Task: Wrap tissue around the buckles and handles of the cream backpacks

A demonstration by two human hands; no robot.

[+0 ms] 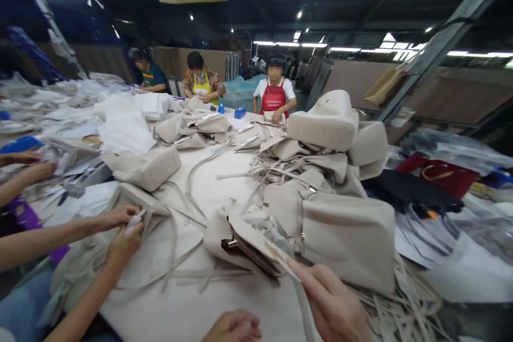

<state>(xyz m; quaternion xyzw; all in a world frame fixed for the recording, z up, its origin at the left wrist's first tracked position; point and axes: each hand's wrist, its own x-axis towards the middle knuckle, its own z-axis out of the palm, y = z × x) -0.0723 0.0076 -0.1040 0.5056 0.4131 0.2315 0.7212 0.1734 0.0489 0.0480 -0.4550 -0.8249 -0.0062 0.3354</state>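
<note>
Bag (215,235), flap (256,236) pinched in right hand (331,299); left hand (236,326) curled, seemingly empty. Risk: one-sided pull could topple bag.

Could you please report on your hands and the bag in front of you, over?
Right hand gripping edge of front bag; left hand apart from it. Bag's mouth gaping. Piled bags crowding its right side.

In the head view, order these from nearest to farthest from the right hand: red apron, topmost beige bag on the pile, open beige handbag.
1. Open beige handbag: nearest, its edge gripped by the right hand.
2. Topmost beige bag: beyond the hand, atop the pile.
3. Red apron: farthest, worn by a person across the table.
</note>
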